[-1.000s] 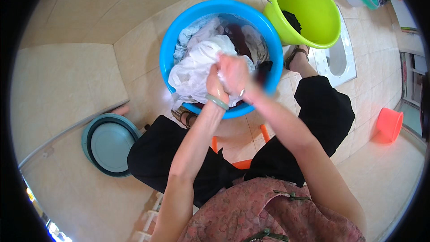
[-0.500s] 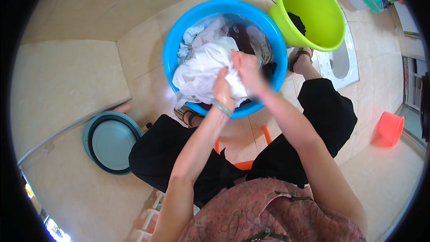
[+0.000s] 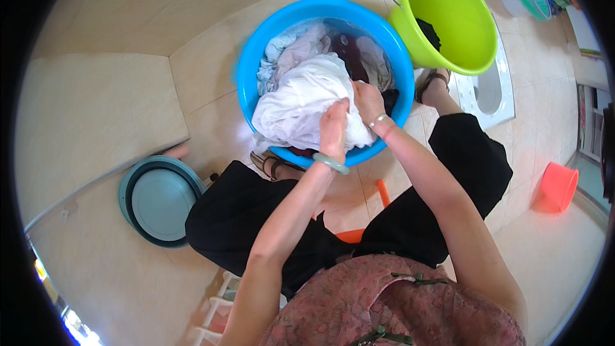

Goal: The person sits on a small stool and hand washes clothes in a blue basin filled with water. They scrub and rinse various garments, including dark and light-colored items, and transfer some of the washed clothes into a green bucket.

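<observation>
A round blue basin (image 3: 247, 45) in front of me holds wet laundry in water. Bunched on top is a white garment (image 3: 301, 93), partly hanging over the basin's near left side. My left hand (image 3: 334, 129), with a pale green bangle at the wrist, is closed on the garment's near right part. Just right of it, my right hand (image 3: 369, 104) grips the same cloth, a thin silvery bracelet on its wrist. Pale clothes (image 3: 301, 48) and dark red cloth (image 3: 347, 54) lie behind the white garment. The cloth hides some of my fingertips.
A lime-green bucket (image 3: 477, 19) with dark cloth inside stands at the far right, beside a white squat toilet (image 3: 496, 99). A grey-green basin (image 3: 160, 211) sits left of my knee. Farther right is a coral container (image 3: 559, 187). An orange stool (image 3: 351, 236) shows between my legs.
Both hands have shifted nearer to me and slightly right on the white garment. The right hand, blurred before, is now sharp and lower. The garment looks more spread out.
</observation>
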{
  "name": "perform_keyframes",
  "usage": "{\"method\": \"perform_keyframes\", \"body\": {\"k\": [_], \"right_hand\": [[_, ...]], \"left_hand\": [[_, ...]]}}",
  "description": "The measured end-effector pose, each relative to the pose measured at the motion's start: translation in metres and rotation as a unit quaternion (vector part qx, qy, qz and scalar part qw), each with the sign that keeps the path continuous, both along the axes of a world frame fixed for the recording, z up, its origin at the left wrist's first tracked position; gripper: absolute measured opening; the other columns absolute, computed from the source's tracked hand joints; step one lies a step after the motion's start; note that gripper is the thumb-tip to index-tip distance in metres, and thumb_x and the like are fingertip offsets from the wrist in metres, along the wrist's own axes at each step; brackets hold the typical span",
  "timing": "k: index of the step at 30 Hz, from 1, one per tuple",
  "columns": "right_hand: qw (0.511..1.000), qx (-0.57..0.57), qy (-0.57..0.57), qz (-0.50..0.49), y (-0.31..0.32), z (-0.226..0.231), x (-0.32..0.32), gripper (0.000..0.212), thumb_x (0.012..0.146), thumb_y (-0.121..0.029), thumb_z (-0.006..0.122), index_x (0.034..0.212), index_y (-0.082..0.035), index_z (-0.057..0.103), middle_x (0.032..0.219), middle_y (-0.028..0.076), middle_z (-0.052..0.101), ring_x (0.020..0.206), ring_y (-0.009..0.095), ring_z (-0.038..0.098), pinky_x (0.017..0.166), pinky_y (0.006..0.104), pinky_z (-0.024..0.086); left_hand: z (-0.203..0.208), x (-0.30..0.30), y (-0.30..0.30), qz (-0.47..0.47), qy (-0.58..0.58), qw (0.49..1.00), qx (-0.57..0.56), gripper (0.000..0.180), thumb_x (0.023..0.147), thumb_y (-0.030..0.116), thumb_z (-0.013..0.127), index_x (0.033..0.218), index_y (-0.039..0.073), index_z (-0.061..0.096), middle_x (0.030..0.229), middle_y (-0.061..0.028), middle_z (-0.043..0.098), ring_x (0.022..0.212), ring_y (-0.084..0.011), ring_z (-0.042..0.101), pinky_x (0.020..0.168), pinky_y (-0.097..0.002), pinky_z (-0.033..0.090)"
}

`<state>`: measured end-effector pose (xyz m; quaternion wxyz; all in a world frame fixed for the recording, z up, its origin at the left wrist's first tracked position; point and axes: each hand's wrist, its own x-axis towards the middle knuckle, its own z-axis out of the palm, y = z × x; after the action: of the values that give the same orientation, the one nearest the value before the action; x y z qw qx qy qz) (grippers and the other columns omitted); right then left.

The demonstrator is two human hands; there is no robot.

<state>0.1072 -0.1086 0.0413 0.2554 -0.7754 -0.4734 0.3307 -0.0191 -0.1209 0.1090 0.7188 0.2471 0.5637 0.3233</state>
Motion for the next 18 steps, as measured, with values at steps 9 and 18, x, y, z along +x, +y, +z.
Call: {"method": "perform_keyframes", "body": {"k": [9, 18], "right_hand": [[0.917, -0.020, 0.396, -0.048, 0.023, 0.025, 0.020, 0.033, 0.086, -0.030, 0.070, 0.099, 0.000, 0.071, 0.094, 0.002, 0.068, 0.088, 0.010, 0.059, 0.080, 0.0259, 0.046], [0.669, 0.246, 0.693, -0.106, 0.038, 0.190, -0.001, 0.026, 0.091, -0.021, 0.062, 0.108, -0.001, 0.062, 0.102, 0.008, 0.066, 0.096, 0.018, 0.063, 0.087, 0.0322, 0.049]], "left_hand": [[-0.009, -0.012, -0.022, -0.168, -0.015, 0.978, 0.123, 0.028, 0.099, 0.026, 0.058, 0.079, 0.007, 0.055, 0.077, 0.0055, 0.052, 0.076, -0.0057, 0.044, 0.072, -0.0220, 0.037], [0.057, -0.050, 0.020, 0.186, -0.089, 0.952, 0.227, 0.021, 0.101, 0.026, 0.055, 0.090, 0.008, 0.059, 0.088, 0.0032, 0.056, 0.087, -0.0065, 0.048, 0.082, -0.0238, 0.039]]}}
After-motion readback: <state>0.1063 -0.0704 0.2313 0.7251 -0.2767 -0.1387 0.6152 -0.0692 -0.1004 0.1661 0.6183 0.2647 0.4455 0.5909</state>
